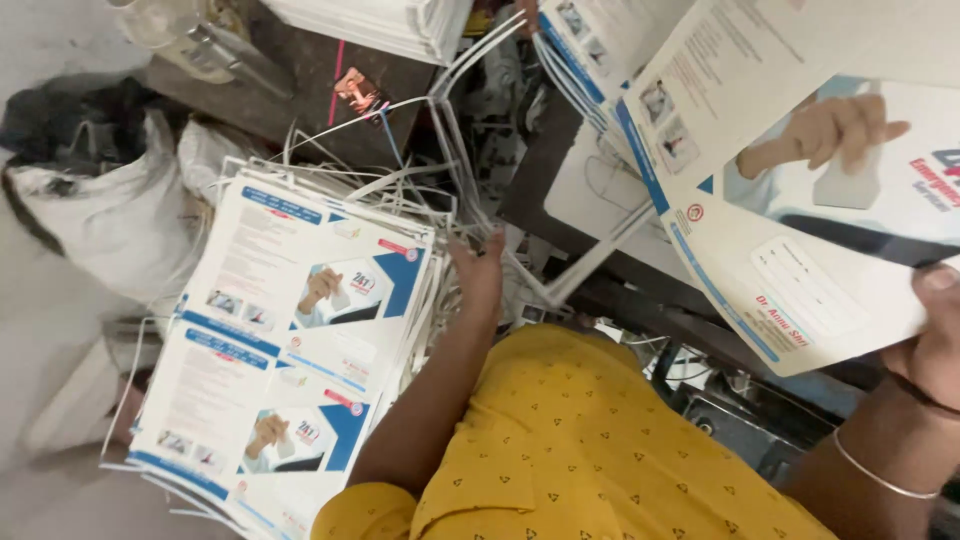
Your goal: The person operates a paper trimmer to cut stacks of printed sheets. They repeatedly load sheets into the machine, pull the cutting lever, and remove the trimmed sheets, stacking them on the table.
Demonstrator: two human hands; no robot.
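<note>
Item one: printed card sheet (800, 230), white with blue bands and a photo panel, held up at two o'clock by the right hand (935, 335), thumb and fingers pinched on its lower right corner. Item two: stack of like sheets (290, 350) at eight o'clock, ringed by white trimmed strips (400, 180), with the left hand (478, 268) at its right edge, fingers loosely extended, touching but not gripping. By my judgement the pile is well built, yet more sheets (590, 40) wait at twelve o'clock.
</note>
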